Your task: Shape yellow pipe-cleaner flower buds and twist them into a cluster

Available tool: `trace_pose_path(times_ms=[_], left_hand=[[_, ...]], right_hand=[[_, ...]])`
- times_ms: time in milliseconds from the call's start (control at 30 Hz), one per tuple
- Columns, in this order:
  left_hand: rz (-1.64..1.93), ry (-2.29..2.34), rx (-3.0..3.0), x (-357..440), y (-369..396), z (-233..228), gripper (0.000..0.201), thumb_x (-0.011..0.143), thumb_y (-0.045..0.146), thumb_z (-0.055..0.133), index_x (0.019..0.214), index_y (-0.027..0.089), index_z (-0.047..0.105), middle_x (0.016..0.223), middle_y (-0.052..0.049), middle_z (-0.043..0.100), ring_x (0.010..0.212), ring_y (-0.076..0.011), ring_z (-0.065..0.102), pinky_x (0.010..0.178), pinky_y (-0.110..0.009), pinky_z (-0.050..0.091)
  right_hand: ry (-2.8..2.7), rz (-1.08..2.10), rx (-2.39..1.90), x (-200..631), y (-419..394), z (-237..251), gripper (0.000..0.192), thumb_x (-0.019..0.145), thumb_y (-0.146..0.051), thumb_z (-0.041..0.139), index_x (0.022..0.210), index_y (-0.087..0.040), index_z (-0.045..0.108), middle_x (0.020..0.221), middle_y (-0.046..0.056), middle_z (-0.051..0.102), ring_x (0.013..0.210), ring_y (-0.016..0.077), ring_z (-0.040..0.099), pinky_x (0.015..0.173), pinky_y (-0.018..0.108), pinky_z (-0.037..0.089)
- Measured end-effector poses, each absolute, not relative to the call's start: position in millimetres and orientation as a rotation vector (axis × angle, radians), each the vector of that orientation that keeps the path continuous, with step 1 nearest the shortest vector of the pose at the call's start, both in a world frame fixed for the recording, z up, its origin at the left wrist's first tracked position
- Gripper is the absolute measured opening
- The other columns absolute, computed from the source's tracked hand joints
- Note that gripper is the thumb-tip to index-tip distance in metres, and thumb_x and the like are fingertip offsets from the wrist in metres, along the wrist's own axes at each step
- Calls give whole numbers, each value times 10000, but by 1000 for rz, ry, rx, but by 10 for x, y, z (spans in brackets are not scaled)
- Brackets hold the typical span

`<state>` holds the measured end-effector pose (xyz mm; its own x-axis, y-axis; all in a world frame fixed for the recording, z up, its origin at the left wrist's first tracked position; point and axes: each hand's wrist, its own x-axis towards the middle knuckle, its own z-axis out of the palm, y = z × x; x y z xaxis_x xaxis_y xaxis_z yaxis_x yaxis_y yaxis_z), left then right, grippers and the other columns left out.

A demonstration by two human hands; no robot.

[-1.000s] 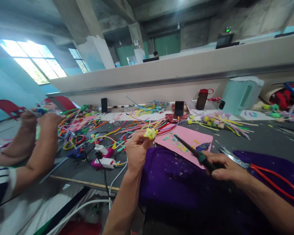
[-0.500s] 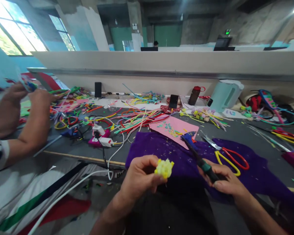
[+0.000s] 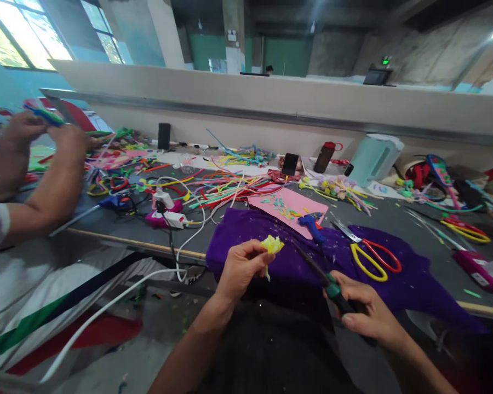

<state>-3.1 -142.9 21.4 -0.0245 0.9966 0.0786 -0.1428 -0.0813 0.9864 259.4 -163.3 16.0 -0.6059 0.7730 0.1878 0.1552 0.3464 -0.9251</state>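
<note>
Pinched in the fingertips of my left hand (image 3: 241,265) is a small fuzzy yellow flower (image 3: 272,244), with a short pale stem below it. My right hand (image 3: 363,309) wraps round the black handle of a slim rod-shaped tool (image 3: 312,262) with a green collar. Its dark shaft points up and left toward the flower, with a gap between them. Both hands are above the near edge of a purple cloth (image 3: 238,230). Scissors (image 3: 367,251) with one red and one yellow handle lie on the cloth, beyond my right hand.
A pink sheet (image 3: 267,205) bears small cut bits, with a blue glue gun (image 3: 311,225) at its edge. Fuzzy stems (image 3: 230,191), a power strip (image 3: 164,216), a phone (image 3: 290,164), a bottle (image 3: 325,157) and a kettle (image 3: 376,158) stand beyond. A co-worker's hands (image 3: 45,134) are at left.
The view has tilted and shifted slightly. My left hand has lifted the yellow flower away from me, turning it to show its stem. The rod-shaped tool's tip has swung left, nearer the flower.
</note>
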Motion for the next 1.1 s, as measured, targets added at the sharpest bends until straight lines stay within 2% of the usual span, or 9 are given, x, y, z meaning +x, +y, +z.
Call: trace_pose_path(times_ms=[167, 400, 633, 867, 1100], left_hand=[[1422, 1144, 1322, -24, -1378, 113, 138, 652, 237, 697, 629, 138, 603, 522, 46, 485, 471, -47, 418, 464, -179, 323], [1452, 1162, 1278, 17, -1344, -41, 191, 616, 245, 717, 600, 141, 557, 543, 49, 465, 476, -52, 393, 450, -184, 300], [1478, 1161, 1319, 10, -1351, -52, 184, 608, 225, 722, 605, 141, 559, 568, 49, 462, 495, -51, 382, 467, -185, 298], [1412, 1165, 1354, -23, -1333, -223, 139, 662, 220, 687, 621, 150, 573, 608, 40, 484, 508, -56, 394, 482, -192, 312], [1399, 1213, 1447, -82, -1342, -297, 88, 685, 208, 667, 653, 162, 600, 673, 15, 538, 625, -95, 459, 574, -207, 359]], right_hand=[[-2111, 1134, -840, 2597, -1695, 198, 213, 738, -345, 566, 636, -176, 486, 821, 32, 464, 753, 173, 450, 665, 291, 345], [-2244, 955, -956, 2580, -1758, 228, 153, 711, -217, 577, 646, -175, 444, 914, 46, 462, 793, 173, 463, 664, 287, 367], [-2315, 875, -984, 2606, -1765, 201, 151, 715, -219, 572, 659, -175, 438, 945, 58, 463, 823, 184, 475, 691, 301, 392], [-2355, 820, -1018, 2607, -1639, 108, 151, 719, -216, 590, 656, -172, 460, 964, 58, 475, 843, 183, 495, 705, 295, 408], [-2403, 845, -1024, 2592, -1584, 91, 141, 708, -202, 598, 637, -167, 482, 981, 65, 483, 877, 188, 507, 694, 288, 417]])
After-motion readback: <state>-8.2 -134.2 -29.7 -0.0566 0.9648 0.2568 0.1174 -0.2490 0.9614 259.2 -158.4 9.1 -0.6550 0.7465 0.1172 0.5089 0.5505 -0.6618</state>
